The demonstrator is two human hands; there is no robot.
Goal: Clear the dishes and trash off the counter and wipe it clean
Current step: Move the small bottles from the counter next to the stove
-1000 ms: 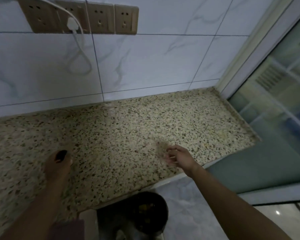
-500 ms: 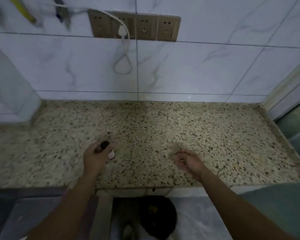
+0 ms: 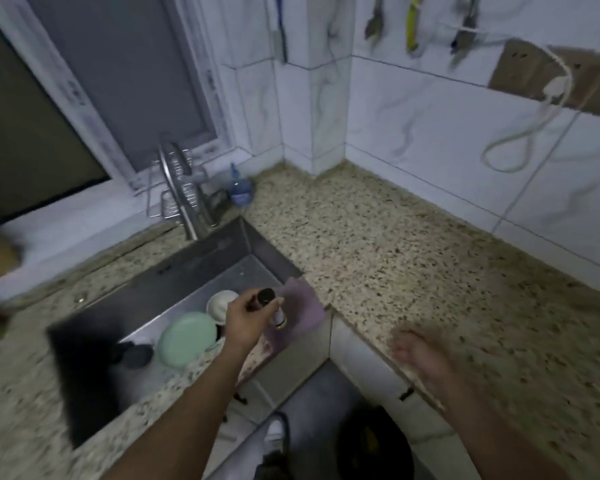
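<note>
Speckled counter meets the sink. The left hand grips a small bottle over the purple cloth, near upright, dark cap up. The blurred right hand lies flat and empty at the counter's edge.

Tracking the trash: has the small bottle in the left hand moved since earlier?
Yes. The bottle, gripped by the left hand, has gone left, away from the wall sockets, to the sink edge.
</note>
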